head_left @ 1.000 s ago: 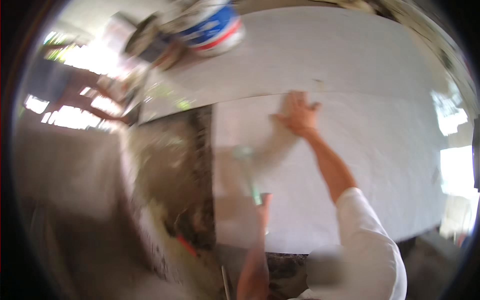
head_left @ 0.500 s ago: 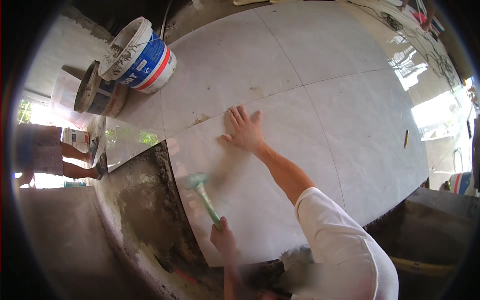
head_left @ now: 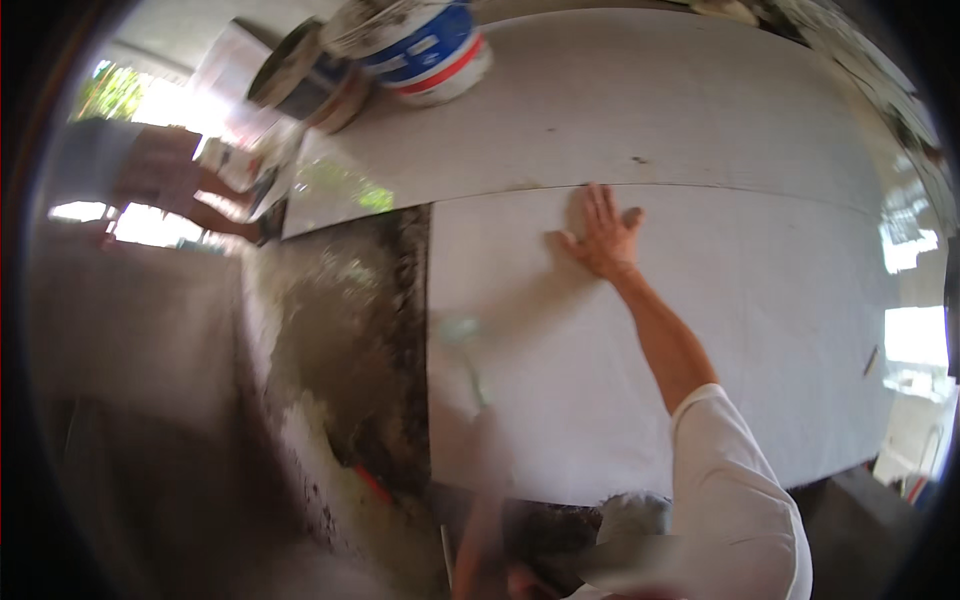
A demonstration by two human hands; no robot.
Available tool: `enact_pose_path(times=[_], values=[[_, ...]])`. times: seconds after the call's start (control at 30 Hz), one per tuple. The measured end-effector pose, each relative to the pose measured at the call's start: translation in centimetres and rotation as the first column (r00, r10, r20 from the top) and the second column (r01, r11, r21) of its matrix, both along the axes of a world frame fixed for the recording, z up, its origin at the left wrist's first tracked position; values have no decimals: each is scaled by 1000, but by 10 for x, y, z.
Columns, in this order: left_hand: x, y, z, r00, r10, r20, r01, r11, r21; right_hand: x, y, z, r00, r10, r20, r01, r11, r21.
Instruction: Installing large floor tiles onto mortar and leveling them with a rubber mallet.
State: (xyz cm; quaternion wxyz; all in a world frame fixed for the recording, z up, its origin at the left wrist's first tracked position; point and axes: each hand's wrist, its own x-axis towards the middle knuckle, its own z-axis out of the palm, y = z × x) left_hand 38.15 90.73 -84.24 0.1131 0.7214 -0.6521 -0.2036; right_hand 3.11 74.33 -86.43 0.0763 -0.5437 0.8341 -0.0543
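Observation:
My right hand (head_left: 606,240) lies flat, fingers spread, on a large pale grey floor tile (head_left: 560,400), close to the joint at its far edge. In my left hand (head_left: 487,435), blurred by motion, is the handle of a mallet (head_left: 462,335) with a pale green head. The mallet head is over the left part of the same tile; whether it touches the surface cannot be made out. Left of the tile's edge is a bed of grey-brown mortar (head_left: 335,310). A tool with a red-orange handle (head_left: 372,484) lies there, its other end unclear.
A white, blue and red bucket (head_left: 440,60) and a darker bucket (head_left: 312,80) stand on the far tiles. At the far left are another person's legs (head_left: 225,205). A thin pencil-like object (head_left: 871,360) lies on the tiles at right. Grey blocks (head_left: 860,515) sit near the lower right.
The view has turned, so the tiles, buckets and person sit farther right and higher. My right hand keeps its place on the tile. My left hand and the mallet are more blurred.

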Motion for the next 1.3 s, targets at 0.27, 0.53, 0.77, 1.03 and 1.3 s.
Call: enact_pose_path(times=[0.27,0.53,0.77,1.03,1.3], values=[[-13,-22,24,992,124,-38,-106,941,320,-19,-10,34,991,96,93,-118,957,265],[-18,-16,48,966,148,-211,-130,987,95,-30,-25,44,971,225,80,-235,841,488],[-37,-68,40,984,178,-8,-164,925,342,-29,-25,47,978,201,62,-206,850,484],[-34,-49,50,937,319,-145,-276,926,256,-27,-27,50,973,210,94,-227,804,550],[-25,-40,18,962,256,91,-271,878,394,-28,-28,43,972,209,108,-235,841,488]])
